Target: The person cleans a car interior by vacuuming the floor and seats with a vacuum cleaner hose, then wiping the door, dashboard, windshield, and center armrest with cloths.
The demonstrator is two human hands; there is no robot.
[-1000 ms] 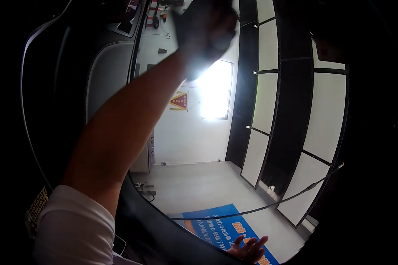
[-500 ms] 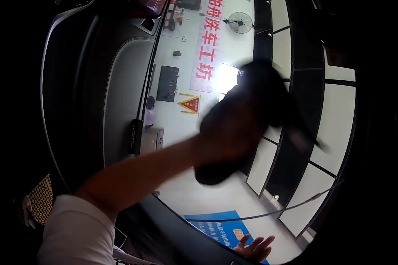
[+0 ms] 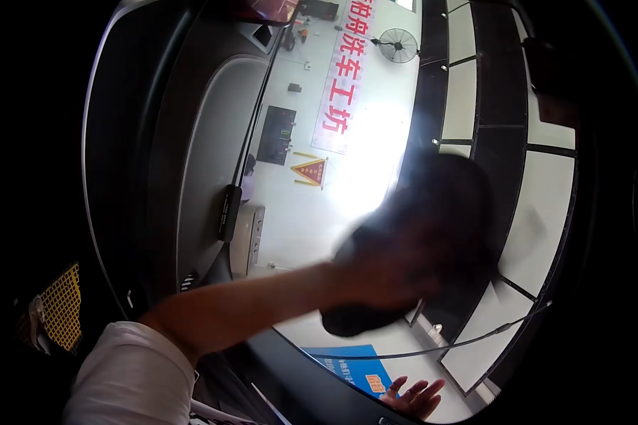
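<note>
My left arm, in a white sleeve, reaches from the lower left toward a windshield [image 3: 290,241]. My left hand [image 3: 383,273] is dark and blurred, and holds a black cloth [image 3: 468,205] against or close to the glass. Its finger positions are lost in the blur. Low in the view, my right hand [image 3: 412,400] shows at the edge of the windshield, seemingly through the glass. Its fingers are spread and hold nothing; the wrist is hidden behind the dark frame.
The view lies sideways. A dark dashboard [image 3: 220,149] runs along the left. A wiper arm [image 3: 468,342] crosses the glass. Beyond are a wall banner [image 3: 344,71], a fan [image 3: 398,46], a pennant [image 3: 310,171] and a blue poster [image 3: 361,365]. A yellow grid [image 3: 62,308] shows lower left.
My left hand and the cloth have moved down and to the right across the glass. My right hand keeps its place by the windshield edge. The whole view has shifted slightly.
</note>
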